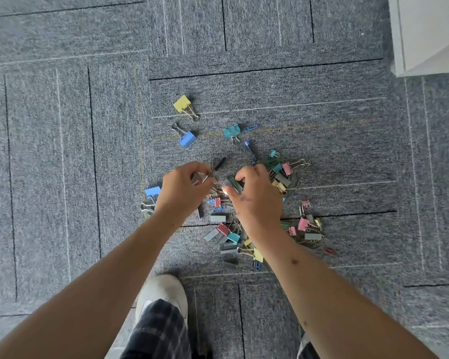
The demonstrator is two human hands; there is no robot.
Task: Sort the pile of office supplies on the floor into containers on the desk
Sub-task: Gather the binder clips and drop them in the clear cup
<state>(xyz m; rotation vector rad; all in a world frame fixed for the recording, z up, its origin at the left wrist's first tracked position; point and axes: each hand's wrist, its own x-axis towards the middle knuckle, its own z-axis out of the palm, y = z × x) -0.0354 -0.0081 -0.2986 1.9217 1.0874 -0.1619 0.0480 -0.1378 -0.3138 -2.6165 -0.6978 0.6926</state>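
A pile of office supplies (259, 224) lies on the grey carpet: coloured binder clips, grey staple strips and paper clips. My left hand (183, 189) reaches down at the pile's left edge and grips a grey binder clip (196, 178) together with a dark pen-like piece (218, 165). My right hand (255, 195) is over the pile's middle and pinches grey and green clips (233, 183) between thumb and fingers. Loose from the pile lie a yellow binder clip (183, 104), a blue one (187, 139) and a teal one (231, 131).
A white cabinet or desk side (428, 35) stands at the top right. My white shoe (161, 294) and checked trouser leg are at the bottom centre. Another blue binder clip (152, 191) lies left of my left hand. Grey carpet tiles (62, 151) surround the pile.
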